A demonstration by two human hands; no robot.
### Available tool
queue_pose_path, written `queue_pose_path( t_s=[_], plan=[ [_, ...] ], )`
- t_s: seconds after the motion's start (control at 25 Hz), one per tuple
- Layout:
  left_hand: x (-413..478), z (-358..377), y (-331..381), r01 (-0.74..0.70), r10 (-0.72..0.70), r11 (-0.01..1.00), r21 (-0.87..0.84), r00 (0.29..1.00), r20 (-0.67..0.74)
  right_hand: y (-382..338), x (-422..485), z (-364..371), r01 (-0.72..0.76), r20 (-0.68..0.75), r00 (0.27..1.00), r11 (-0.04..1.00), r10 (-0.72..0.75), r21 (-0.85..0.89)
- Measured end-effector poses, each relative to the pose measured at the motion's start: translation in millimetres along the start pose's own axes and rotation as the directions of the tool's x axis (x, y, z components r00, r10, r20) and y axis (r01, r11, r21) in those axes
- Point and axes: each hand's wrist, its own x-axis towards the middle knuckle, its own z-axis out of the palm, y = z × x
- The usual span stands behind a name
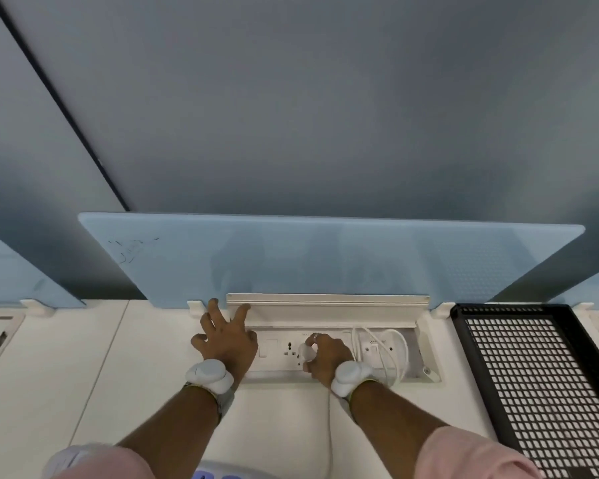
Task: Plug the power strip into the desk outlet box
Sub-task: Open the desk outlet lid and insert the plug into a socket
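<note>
- Right hand (pixel 327 356), fingers clenched on a white plastic plug (pixel 305 350) at the recessed white outlet box (pixel 291 369).
- Left hand (pixel 227 340), fingers spread, props the white hinged lid (pixel 325 309).
- Looped white cord (pixel 395 354) lies just right; black perforated tray (pixel 540 375) on white counter (pixel 118 375).

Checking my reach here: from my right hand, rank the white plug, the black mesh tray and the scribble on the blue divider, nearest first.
1. Plug, in the right hand's fingers.
2. Tray, to its right.
3. Scribble, far upper left on the divider.

desk (pixel 83 357) white | divider panel (pixel 325 257) pale blue | mesh tray (pixel 540 375) black, perforated grid | sleeves (pixel 471 454) pink
</note>
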Motion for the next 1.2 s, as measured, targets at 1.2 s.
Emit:
queue_pose_path(
  t_s=[1.2],
  plan=[
    [-148,-36,-136,-0.398,0.404,0.915,-0.071,0.892,0.203,-17,46,65,-0.054,-0.173,0.985,0.962,0.007,-0.266]
  ],
)
